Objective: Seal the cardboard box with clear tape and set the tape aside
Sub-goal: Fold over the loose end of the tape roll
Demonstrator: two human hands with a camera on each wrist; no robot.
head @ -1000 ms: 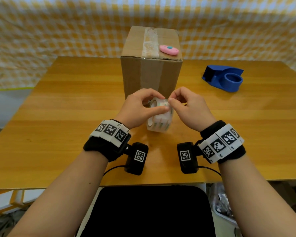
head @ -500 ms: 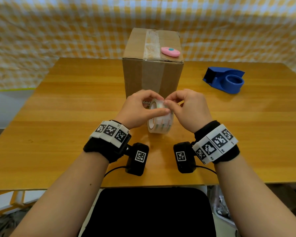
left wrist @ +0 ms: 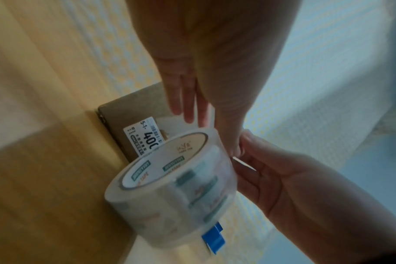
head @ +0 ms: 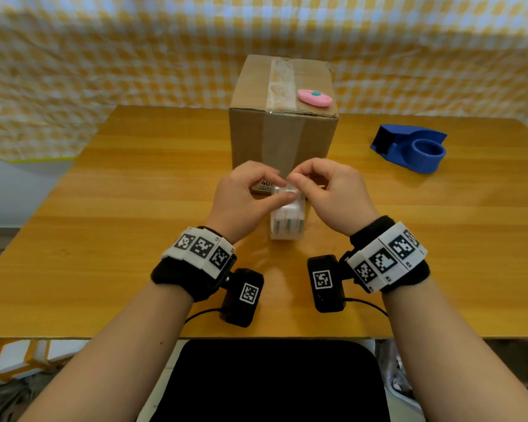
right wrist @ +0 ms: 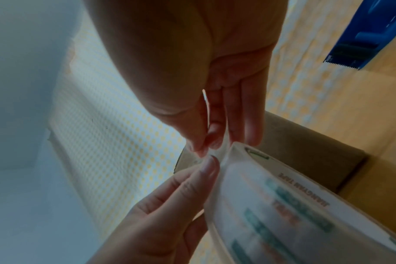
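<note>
A brown cardboard box [head: 282, 132] stands upright at the middle of the wooden table [head: 104, 239], with a strip of clear tape along its top seam. In front of it both hands hold a clear tape roll [head: 287, 220] standing on edge just above the table. My left hand [head: 279, 188] grips the roll from the left, thumb on its outer band and fingers over the top. My right hand [head: 294, 179] pinches the tape end at the top of the roll. In the right wrist view, thumb and fingertips [right wrist: 211, 141] nip a thin film beside the roll [right wrist: 283, 205].
A pink oval object [head: 314, 99] lies on the box top at its right front corner. A blue tape dispenser [head: 412, 149] sits at the right of the table. A white label [left wrist: 145, 135] is stuck low on the box front. A yellow checked cloth [head: 104, 56] hangs behind.
The roll has turned so its outer band faces me edge-on. My right thumb and fingers have closed in on the top of the roll. Both wrists stay where they were.
</note>
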